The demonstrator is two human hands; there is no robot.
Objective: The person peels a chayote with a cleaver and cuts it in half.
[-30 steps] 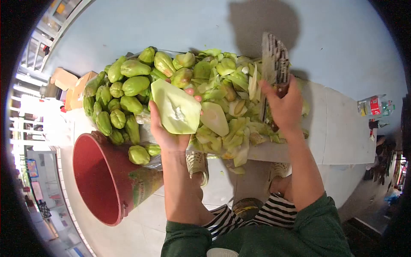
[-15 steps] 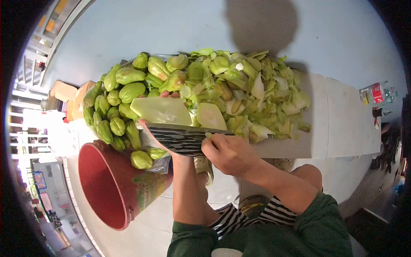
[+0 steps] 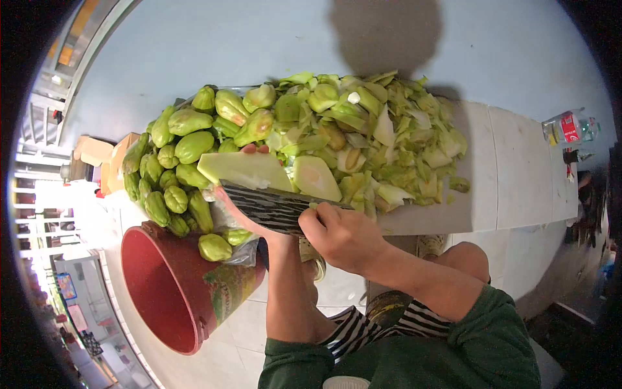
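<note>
A pale green cut chayote half [image 3: 243, 170] rests in my left hand [image 3: 254, 223], whose fingertips show past its far edge. My right hand [image 3: 340, 235] is closed round the handle of a broad knife with a dark striped blade [image 3: 262, 206]. The blade lies along the near side of the half, over my left palm and hiding much of it. Just right of the half is another cut piece [image 3: 316, 178]. Whole green chayotes [image 3: 193, 147] are heaped to the left, and peelings [image 3: 414, 139] spread to the right.
A red bucket [image 3: 162, 292] lies tilted at the lower left. Cardboard boxes [image 3: 120, 162] stand beyond the heap's left side. A plastic bottle [image 3: 573, 128] with a red label is at the far right, on the pale tiled ledge [image 3: 528, 168]. My feet are below the ledge.
My right hand has brought the knife from upright at the right down to the chayote half. My left hand has turned the half from facing up to a slanted, edge-on position.
</note>
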